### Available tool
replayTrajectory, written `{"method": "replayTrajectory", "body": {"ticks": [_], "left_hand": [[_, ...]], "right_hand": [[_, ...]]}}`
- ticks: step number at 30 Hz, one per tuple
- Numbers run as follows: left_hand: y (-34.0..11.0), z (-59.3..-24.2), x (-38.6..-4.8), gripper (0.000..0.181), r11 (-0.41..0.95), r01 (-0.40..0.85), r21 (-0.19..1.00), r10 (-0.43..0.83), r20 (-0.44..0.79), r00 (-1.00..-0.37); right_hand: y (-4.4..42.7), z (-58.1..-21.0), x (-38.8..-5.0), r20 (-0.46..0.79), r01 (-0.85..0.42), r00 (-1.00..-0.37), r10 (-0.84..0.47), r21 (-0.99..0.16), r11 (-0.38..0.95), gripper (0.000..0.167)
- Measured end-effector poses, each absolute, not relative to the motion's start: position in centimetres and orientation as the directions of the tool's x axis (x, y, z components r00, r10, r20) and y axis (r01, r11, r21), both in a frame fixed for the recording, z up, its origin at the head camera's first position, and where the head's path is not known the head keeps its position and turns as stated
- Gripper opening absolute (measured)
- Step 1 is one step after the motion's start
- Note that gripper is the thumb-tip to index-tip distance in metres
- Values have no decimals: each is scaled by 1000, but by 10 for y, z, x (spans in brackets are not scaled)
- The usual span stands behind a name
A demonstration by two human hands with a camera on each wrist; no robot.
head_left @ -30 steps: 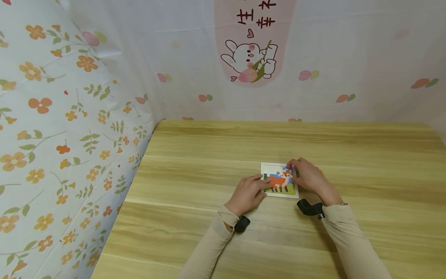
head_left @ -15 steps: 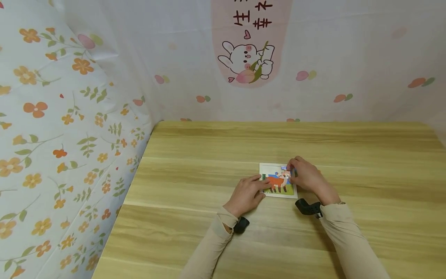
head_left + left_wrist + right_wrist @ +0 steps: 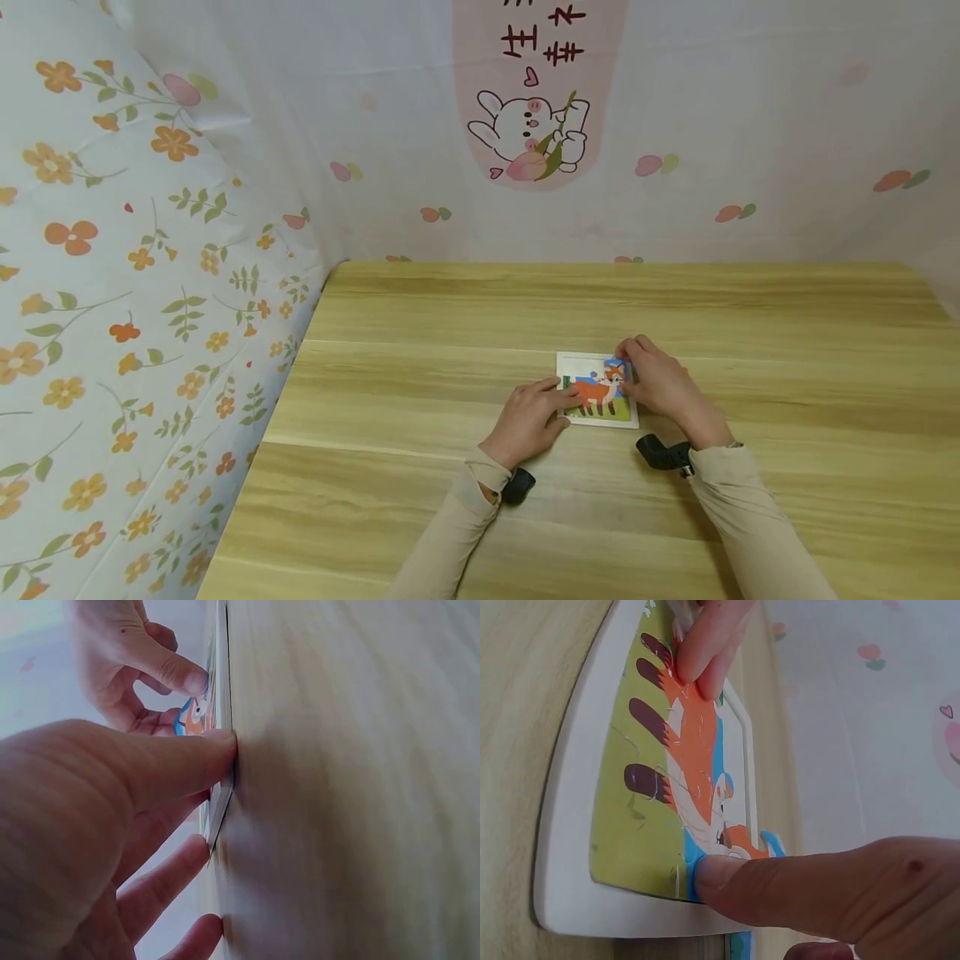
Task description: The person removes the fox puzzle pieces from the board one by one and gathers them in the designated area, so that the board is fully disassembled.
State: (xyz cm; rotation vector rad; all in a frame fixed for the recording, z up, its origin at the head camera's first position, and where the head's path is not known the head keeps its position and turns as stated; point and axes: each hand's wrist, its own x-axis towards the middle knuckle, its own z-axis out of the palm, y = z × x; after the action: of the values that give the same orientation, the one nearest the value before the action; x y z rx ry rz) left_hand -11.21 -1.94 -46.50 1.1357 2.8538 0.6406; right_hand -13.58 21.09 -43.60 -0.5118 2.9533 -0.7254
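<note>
A white-framed puzzle board (image 3: 596,425) with a fox picture lies flat on the table. The left hand (image 3: 527,419) rests at its left side, index finger straight on the fox's orange body (image 3: 694,742), thumb (image 3: 214,754) against the frame's near edge. At the board's upper right, the right hand (image 3: 663,385) pinches a fox-head piece (image 3: 615,372) between thumb and fingers; the left wrist view shows this piece (image 3: 195,712) tilted. The right thumb (image 3: 724,877) lies over a blue part of the picture. The fingertips behind the piece are partly hidden.
A blue-green piece (image 3: 741,946) shows just outside the frame, under the right hand. The wooden table (image 3: 420,358) meets a printed cloth (image 3: 390,125) at its back edge, and a flowered cloth (image 3: 112,333) hangs on the left.
The fox-head piece has turned slightly in the right fingers and more of its face and blue background shows. The left hand keeps its place on the board, and the head view has shifted slightly.
</note>
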Motion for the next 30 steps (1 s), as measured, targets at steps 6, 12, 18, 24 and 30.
{"method": "replayTrajectory", "body": {"ticks": [6,12,18,24,30], "left_hand": [[-20,-465,-113,34,646,665,374,662,160,-733],[-20,-466,-112,34,643,660,388,662,152,-734],[-21,-467,-113,34,643,659,389,661,152,-735],[-20,-464,-111,33,654,666,359,665,148,-732],[-18,-463,-110,31,661,676,327,674,138,-726]], "right_hand": [[209,-436,-135,58,-320,-943,-329,-445,837,36],[209,-437,-136,45,-297,-950,-310,-443,846,32],[212,-441,-135,84,-295,-954,-287,-437,850,29],[218,-442,-132,93,-266,-963,-252,-459,847,31],[236,-438,-130,149,-277,-961,-234,-497,822,31]]}}
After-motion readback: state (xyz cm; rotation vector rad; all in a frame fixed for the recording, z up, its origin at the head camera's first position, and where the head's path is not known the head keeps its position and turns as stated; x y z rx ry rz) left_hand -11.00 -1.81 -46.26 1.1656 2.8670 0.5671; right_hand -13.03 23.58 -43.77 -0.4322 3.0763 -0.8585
